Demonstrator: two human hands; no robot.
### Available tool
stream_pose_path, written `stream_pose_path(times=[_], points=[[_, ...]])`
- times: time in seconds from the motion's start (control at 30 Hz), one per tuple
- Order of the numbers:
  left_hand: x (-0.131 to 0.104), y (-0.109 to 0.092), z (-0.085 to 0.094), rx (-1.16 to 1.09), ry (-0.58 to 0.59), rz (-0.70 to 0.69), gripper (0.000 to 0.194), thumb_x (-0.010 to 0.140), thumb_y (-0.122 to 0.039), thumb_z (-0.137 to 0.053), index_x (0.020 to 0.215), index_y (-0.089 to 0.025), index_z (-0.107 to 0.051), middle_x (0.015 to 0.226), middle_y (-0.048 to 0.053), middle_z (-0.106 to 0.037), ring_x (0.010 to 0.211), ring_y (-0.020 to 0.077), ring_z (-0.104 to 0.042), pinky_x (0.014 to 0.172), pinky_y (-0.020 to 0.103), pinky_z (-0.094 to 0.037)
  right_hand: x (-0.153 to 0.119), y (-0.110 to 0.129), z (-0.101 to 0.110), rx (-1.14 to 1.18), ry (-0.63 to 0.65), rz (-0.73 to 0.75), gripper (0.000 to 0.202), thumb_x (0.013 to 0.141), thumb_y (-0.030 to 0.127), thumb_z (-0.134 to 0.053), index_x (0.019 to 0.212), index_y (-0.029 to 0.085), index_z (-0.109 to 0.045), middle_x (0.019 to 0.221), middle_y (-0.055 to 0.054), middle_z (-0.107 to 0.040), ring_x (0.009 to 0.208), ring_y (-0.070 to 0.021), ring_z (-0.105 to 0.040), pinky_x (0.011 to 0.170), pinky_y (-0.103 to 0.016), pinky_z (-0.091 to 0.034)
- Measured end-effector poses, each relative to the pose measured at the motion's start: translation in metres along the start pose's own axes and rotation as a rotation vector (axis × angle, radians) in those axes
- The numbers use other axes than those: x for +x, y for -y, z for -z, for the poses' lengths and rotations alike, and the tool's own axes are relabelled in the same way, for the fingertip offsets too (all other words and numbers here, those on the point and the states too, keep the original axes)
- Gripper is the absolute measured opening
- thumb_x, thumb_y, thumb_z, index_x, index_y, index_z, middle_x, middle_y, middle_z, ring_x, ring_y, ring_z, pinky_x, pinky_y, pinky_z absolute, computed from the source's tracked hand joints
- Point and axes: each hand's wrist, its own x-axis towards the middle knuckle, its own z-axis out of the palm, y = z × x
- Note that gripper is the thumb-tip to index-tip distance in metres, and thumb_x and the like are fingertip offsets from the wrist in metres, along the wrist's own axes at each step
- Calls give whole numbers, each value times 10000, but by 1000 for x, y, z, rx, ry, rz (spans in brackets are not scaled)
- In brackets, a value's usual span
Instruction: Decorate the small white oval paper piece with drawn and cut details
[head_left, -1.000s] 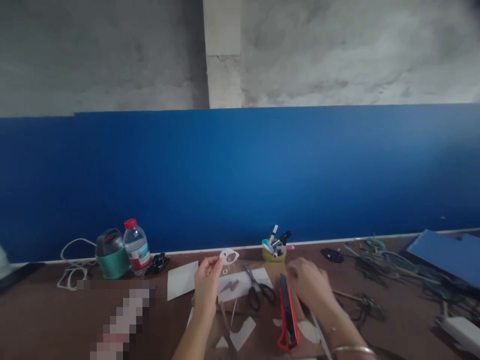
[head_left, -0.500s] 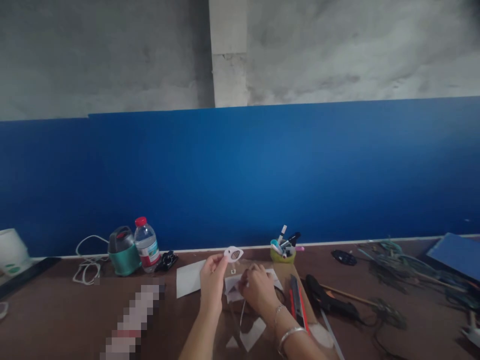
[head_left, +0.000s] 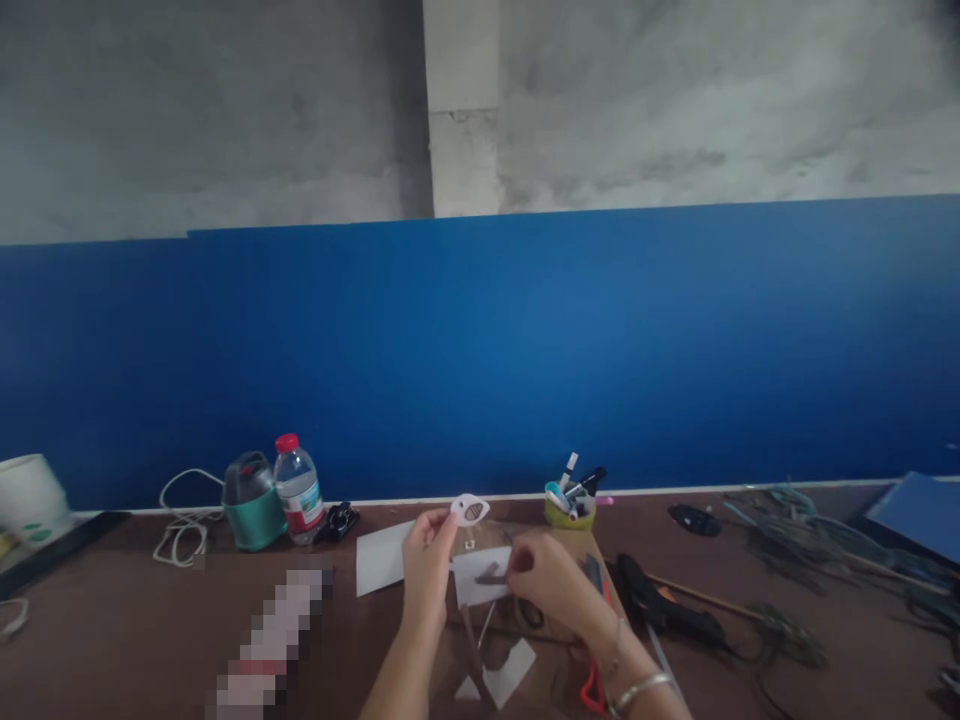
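Note:
Between the thumb and fingers of my left hand (head_left: 431, 560) is a small white bird-shaped cutout (head_left: 469, 510) with dark stripes, held upright. My right hand (head_left: 544, 572) is closed at the right edge of a white paper piece (head_left: 480, 577), with a small dark strip by its fingertips; whether it grips the paper or the strip is unclear. Below the hands lies a white paper offcut (head_left: 513, 675). A blank white sheet (head_left: 381, 558) rests left of my left hand. Red scissors handles (head_left: 592, 692) show beside my right wrist.
A green pen holder (head_left: 570, 515) stands behind my right hand. A black glue gun (head_left: 675, 612) and tangled stems (head_left: 787, 635) lie right. Toward the left are a red-capped bottle (head_left: 300, 495), a teal container (head_left: 255, 520) and a white cable (head_left: 180, 540). A blue partition (head_left: 480, 350) rises behind.
My right hand has moved right, uncovering more of the white paper and the small dark strip. My left hand still holds the bird cutout. The view has shifted slightly.

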Motion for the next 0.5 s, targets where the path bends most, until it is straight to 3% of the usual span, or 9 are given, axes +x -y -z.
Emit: stream_pose_path(times=[0.13,0.23,0.37,0.5], points=[[1,3,0,11,-10,4,300,601,-409,-704,741,-149,-647,756,71,-699,745,205,-619,668,279,-439,-5,-9,24,306,-28,119,105,577,110,-478,634,188,-520,562,44,-541,556,-109,-500,498,-186,-320],[-1,3,0,42,2,14,303,621,-426,-687,765,-162,-648,785,59,-696,781,209,-615,690,282,-431,-6,-14,33,336,-142,140,95,623,138,-442,673,203,-493,548,60,-486,530,-104,-453,503,-194,-314],[-3,4,-2,49,4,12,320,630,-439,-682,776,-158,-640,768,52,-678,773,198,-602,680,273,-420,-5,-19,32,221,-254,72,84,674,185,-434,696,210,-511,541,56,-481,509,-115,-436,515,-221,-311],[-6,4,-4,12,2,18,323,631,-436,-686,758,-146,-623,698,38,-646,669,164,-570,615,253,-404,0,-22,25,366,-273,84,136,672,214,-467,775,199,-555,607,36,-536,558,-131,-496,549,-234,-360]])
